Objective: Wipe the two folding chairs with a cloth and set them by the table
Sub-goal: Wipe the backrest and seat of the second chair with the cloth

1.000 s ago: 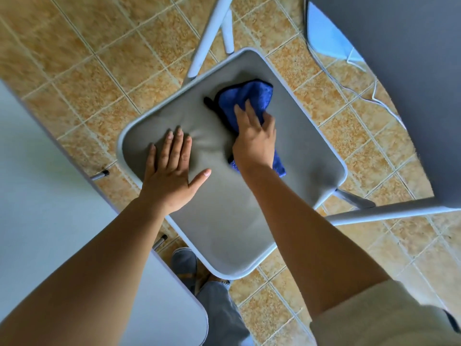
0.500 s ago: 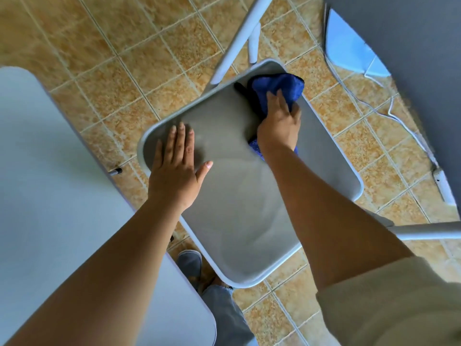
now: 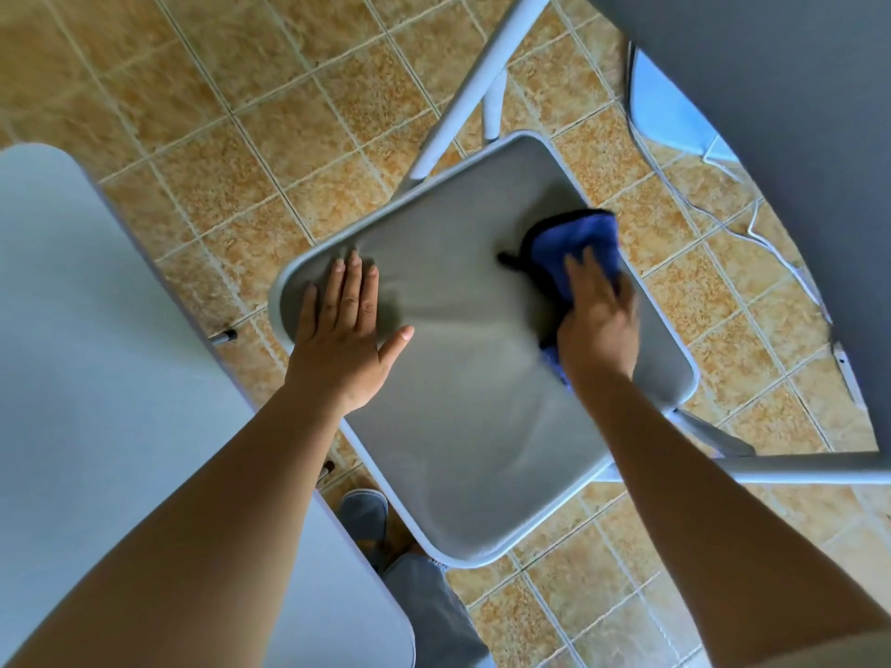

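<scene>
A grey folding chair stands below me, its padded seat tilted diagonally in the head view. My left hand lies flat and open on the seat's left corner, holding nothing. My right hand presses a blue cloth with a dark edge onto the seat's right side, close to the rim. The cloth is bunched under my fingers and partly hidden by the hand. The chair's pale metal tubes run out past the far corner and along the lower right.
A pale grey panel with rounded corners fills the left, close beside the seat. A dark grey panel covers the upper right. On the tan tiled floor lie a white cable and a pale blue item. My grey shoe shows under the seat.
My right hand has slid the blue cloth from the seat's far corner to its right edge. My left hand has stayed flat on the seat.
</scene>
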The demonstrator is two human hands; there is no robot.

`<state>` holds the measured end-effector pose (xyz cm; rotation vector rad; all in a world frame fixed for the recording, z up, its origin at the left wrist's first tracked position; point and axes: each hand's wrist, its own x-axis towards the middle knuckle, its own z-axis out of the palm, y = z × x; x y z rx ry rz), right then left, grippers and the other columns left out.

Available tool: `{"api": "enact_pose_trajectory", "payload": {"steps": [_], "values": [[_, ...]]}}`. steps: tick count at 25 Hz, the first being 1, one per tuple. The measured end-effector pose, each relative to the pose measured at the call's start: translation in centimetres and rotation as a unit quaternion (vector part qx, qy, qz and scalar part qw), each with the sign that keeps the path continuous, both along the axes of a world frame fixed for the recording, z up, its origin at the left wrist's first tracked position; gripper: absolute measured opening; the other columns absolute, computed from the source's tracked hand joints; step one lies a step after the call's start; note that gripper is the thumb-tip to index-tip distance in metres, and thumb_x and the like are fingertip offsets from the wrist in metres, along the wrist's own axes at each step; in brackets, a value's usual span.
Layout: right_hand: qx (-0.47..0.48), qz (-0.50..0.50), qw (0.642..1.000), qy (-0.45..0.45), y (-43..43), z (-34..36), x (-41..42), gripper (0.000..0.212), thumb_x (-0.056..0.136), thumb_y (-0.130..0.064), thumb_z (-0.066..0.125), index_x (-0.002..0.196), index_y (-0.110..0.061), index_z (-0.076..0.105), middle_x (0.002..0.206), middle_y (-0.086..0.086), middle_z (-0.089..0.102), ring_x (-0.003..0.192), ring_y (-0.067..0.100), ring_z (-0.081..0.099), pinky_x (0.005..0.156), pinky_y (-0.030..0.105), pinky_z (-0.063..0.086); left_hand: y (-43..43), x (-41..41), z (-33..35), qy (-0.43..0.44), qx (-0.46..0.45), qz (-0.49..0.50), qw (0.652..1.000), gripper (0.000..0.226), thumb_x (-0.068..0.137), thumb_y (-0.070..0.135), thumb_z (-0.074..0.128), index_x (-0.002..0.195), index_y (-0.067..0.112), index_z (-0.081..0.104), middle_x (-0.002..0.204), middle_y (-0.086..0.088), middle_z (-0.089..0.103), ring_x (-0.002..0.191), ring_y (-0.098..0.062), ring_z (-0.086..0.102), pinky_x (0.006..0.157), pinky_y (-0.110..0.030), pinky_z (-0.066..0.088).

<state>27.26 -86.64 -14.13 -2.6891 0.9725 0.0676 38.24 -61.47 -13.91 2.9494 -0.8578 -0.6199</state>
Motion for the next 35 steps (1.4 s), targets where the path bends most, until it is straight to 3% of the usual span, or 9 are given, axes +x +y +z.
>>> {"api": "enact_pose_trajectory", "payload": {"steps": [2, 5, 12, 15, 18, 24, 30, 32, 35], "values": [[-0.002, -0.091, 0.996, 0.000, -1.4, 0.0, 3.6, 0.066, 0.079, 0.004, 0.042, 0.142, -0.016, 0.042, 0.152, 0.003, 0.037, 0.138, 0.037, 0.028, 0.111, 0.046, 0.029, 0.0, -0.1, -0.1, -0.006, 0.001, -0.003, 1.000, 0.081, 0.089, 0.066, 0.002, 0.148, 0.016, -0.019, 0.157, -0.004, -0.025, 0.144, -0.018, -0.024, 0.118, -0.040, -0.012], [-0.001, -0.017, 1.000, -0.014, 1.5, 0.2, 8.4, 0.065, 0.083, 0.000, 0.039, 0.145, -0.018, 0.035, 0.154, 0.002, 0.031, 0.141, 0.034, 0.024, 0.113, 0.038, 0.022, 0.1, -0.2, -0.5, -0.008, -0.011, -0.005, 1.000, 0.084, 0.086, 0.067, 0.003, 0.149, 0.016, -0.016, 0.158, -0.004, -0.023, 0.145, -0.018, -0.022, 0.118, -0.040, -0.013], [-0.056, 0.147, 0.987, -0.027, 4.6, -0.2, 0.9, 0.066, 0.072, 0.005, 0.049, 0.133, -0.020, 0.054, 0.139, 0.000, 0.053, 0.125, 0.037, 0.047, 0.091, 0.043, 0.048, 0.6, -0.1, 0.0, -0.027, -0.017, -0.020, 0.999, 0.081, 0.089, 0.065, 0.004, 0.152, 0.015, -0.008, 0.160, -0.005, -0.012, 0.148, -0.019, -0.011, 0.120, -0.041, -0.004], [-0.023, -0.048, 0.998, 0.012, 0.1, 0.2, -3.0, 0.067, 0.079, 0.006, 0.042, 0.141, -0.018, 0.044, 0.149, 0.003, 0.041, 0.134, 0.038, 0.034, 0.107, 0.047, 0.036, 2.0, 1.9, 0.3, -0.085, -0.054, -0.096, 0.990, 0.070, 0.097, 0.055, 0.017, 0.153, 0.014, 0.012, 0.161, -0.009, 0.008, 0.148, -0.026, 0.008, 0.119, -0.044, 0.008], [-0.018, -0.196, 0.980, 0.032, 0.2, 0.2, -2.1, 0.068, 0.082, 0.004, 0.039, 0.146, -0.019, 0.034, 0.155, 0.002, 0.031, 0.136, 0.037, 0.026, 0.112, 0.043, 0.025, 2.9, 5.2, 0.1, -0.033, -0.051, -0.112, 0.992, 0.065, 0.098, 0.051, 0.011, 0.153, 0.017, 0.007, 0.161, -0.005, 0.006, 0.149, -0.026, 0.002, 0.119, -0.043, 0.007], [-0.025, -0.059, 0.997, -0.047, 14.1, 0.3, 2.3, 0.063, 0.077, -0.002, 0.034, 0.136, -0.017, 0.051, 0.143, 0.003, 0.049, 0.123, 0.040, 0.045, 0.096, 0.044, 0.042, 3.2, 5.4, -0.4, -0.007, -0.074, -0.103, 0.992, 0.056, 0.102, 0.038, 0.017, 0.153, 0.017, 0.005, 0.162, -0.002, 0.001, 0.149, -0.024, -0.004, 0.119, -0.043, 0.002], [-0.027, 0.157, 0.987, -0.019, 19.9, 1.6, -6.5, 0.064, 0.076, -0.003, 0.042, 0.137, -0.022, 0.050, 0.144, -0.004, 0.047, 0.128, 0.034, 0.043, 0.092, 0.040, 0.047, 2.6, 5.8, 0.7, 0.045, -0.041, -0.098, 0.993, 0.060, 0.101, 0.043, 0.013, 0.153, 0.017, 0.000, 0.161, -0.002, -0.007, 0.148, -0.023, -0.009, 0.120, -0.042, -0.001], [-0.045, 0.106, 0.993, 0.003, 17.0, 1.5, -8.9, 0.064, 0.077, -0.002, 0.045, 0.137, -0.023, 0.050, 0.146, -0.004, 0.046, 0.129, 0.034, 0.042, 0.093, 0.042, 0.047, 2.4, 5.5, 1.1, 0.049, -0.049, -0.094, 0.993, 0.061, 0.101, 0.045, 0.015, 0.153, 0.016, 0.001, 0.161, -0.004, -0.007, 0.148, -0.024, -0.008, 0.120, -0.042, -0.001], [-0.009, -0.102, 0.995, 0.013, 12.9, 1.5, -7.5, 0.066, 0.077, 0.002, 0.047, 0.139, -0.021, 0.047, 0.148, -0.002, 0.042, 0.134, 0.037, 0.035, 0.103, 0.048, 0.039, 2.7, 3.3, 1.1, 0.017, -0.073, -0.139, 0.987, 0.061, 0.101, 0.043, 0.018, 0.153, 0.013, 0.006, 0.161, -0.008, -0.001, 0.148, -0.024, -0.005, 0.120, -0.042, -0.001]]}}
